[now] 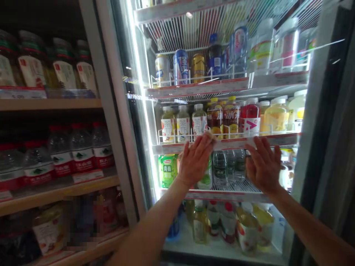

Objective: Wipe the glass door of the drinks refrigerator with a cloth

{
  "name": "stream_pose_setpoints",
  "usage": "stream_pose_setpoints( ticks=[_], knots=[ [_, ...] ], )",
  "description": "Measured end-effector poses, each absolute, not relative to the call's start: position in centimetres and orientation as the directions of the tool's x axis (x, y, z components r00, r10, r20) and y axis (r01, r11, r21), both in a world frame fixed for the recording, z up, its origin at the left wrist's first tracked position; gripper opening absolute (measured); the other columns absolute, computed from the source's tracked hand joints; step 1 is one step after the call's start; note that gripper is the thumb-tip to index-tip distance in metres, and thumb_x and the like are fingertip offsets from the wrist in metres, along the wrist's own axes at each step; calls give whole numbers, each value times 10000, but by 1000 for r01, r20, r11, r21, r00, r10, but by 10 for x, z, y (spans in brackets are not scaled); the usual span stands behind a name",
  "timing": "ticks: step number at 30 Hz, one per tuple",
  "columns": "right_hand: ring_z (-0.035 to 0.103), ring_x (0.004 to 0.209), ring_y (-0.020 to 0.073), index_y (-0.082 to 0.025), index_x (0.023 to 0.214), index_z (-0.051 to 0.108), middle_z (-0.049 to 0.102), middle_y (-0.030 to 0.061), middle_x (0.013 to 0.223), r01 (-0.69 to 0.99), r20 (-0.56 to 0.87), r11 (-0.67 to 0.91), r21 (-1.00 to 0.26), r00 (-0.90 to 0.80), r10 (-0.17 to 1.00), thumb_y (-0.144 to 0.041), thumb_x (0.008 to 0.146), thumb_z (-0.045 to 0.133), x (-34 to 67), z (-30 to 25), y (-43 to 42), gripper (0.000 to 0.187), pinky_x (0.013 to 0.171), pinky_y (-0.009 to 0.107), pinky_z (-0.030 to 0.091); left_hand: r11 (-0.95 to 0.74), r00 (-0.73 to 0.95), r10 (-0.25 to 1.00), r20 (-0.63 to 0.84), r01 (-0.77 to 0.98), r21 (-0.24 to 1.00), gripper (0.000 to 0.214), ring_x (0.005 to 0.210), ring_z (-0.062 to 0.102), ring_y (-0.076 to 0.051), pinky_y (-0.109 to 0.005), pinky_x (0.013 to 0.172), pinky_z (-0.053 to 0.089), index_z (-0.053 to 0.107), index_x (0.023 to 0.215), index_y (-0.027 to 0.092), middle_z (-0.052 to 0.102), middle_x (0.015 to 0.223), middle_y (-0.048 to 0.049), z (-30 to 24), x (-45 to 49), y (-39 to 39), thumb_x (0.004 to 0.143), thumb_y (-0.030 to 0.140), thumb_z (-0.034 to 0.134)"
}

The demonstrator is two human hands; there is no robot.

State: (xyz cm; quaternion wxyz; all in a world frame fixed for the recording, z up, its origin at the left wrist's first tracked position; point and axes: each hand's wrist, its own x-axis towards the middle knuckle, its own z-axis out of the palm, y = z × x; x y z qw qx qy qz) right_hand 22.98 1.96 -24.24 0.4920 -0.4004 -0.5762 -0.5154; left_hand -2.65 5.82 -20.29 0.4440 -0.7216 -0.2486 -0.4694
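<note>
Fingers of left hand [195, 159] and right hand [264, 163] spread flat, gripping nothing, against shelf rail [230, 142] under the tea bottles [183, 125]; press evenly, avoid toppling bottles.

Both arms reach fwd & up, bare forearms, backs of hands to the camera. L hand [195, 159] flat, fingers together, tips angled up-right. R hand [264, 163] level w/ it, well apart, fingers spread, pointing up.
</note>
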Motion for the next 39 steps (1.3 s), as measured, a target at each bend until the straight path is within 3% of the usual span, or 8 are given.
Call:
stream_pose_setpoints(
  ticks=[2, 7, 14, 20, 26, 33, 37, 39],
  knots=[
    [338, 1392, 246, -257, 1412, 386, 394, 85, 1489, 972, 981, 136, 193, -191, -26, -214, 855, 479, 231, -243, 20, 566, 1160, 498, 193, -496, 426, -35, 904, 778, -385, 530, 1433, 226, -197, -455, 1207, 104, 326, 1444, 258, 355, 1507, -45, -197, -38, 62, 920, 250, 407],
    [352, 1384, 259, -214, 1386, 432, 420, 109, 1469, 973, 983, 144, 181, -178, -35, -218, 859, 487, 230, -244, 19, 529, 1161, 506, 195, -379, -213, 38, 976, 901, 211, 521, 1453, 149, -246, -558, 1173, 137, 287, 1459, 167, 212, 1557, -127, -173, -87, 71, 951, 282, 309],
    [350, 1384, 260, -240, 1431, 375, 385, 76, 1493, 954, 967, 163, 252, -241, -87, -206, 852, 500, 234, -243, 19, 593, 1167, 494, 191, -519, 431, -58, 900, 757, -396, 497, 1440, 202, -192, -446, 1201, 110, 389, 1411, 232, 388, 1490, -46, -190, -23, 61, 914, 254, 393],
    [337, 1389, 272, -242, 1441, 362, 373, 74, 1502, 951, 968, 187, 246, -232, -94, -202, 857, 489, 232, -243, 21, 599, 1166, 502, 173, -377, -244, 69, 967, 891, 251, 518, 1442, 183, -281, -567, 1158, 148, 356, 1424, 116, 257, 1534, -166, -160, -90, 74, 944, 305, 305],
    [369, 1369, 291, -312, 1455, 313, 378, 57, 1501, 964, 982, 189, 186, -185, -27, -232, 853, 525, 234, -245, 17, 643, 1141, 541, 206, -436, 359, -74, 930, 828, -354, 518, 1444, 178, -182, -425, 1188, 182, 316, 1451, 230, 365, 1503, -46, -168, -55, 70, 936, 279, 346],
    [342, 1380, 316, -297, 1457, 321, 311, 75, 1533, 964, 975, 153, 219, -210, -72, -270, 859, 517, 229, -202, 13, 629, 1137, 538, 216, -363, -204, -49, 978, 916, 173, 560, 1446, 169, -254, -531, 1164, 212, 204, 1490, 183, 216, 1555, -120, -140, -104, 83, 947, 279, 305],
    [346, 1381, 304, -261, 1403, 424, 328, 92, 1524, 948, 963, 176, 267, -256, -85, -256, 885, 461, 199, -168, 21, 519, 1138, 554, 181, -380, 392, -79, 916, 838, -392, 617, 1443, 180, -187, -416, 1182, 227, 93, 1507, 229, 271, 1545, -51, -150, -82, 76, 941, 273, 333],
    [332, 1390, 299, -257, 1382, 449, 339, 87, 1519, 949, 967, 185, 255, -249, -57, -258, 886, 457, 189, -162, 26, 496, 1136, 562, 174, -358, 439, -71, 895, 826, -434, 632, 1442, 186, -188, -425, 1194, 195, 79, 1507, 255, 275, 1544, -36, -147, -87, 77, 940, 278, 357]
  ],
)
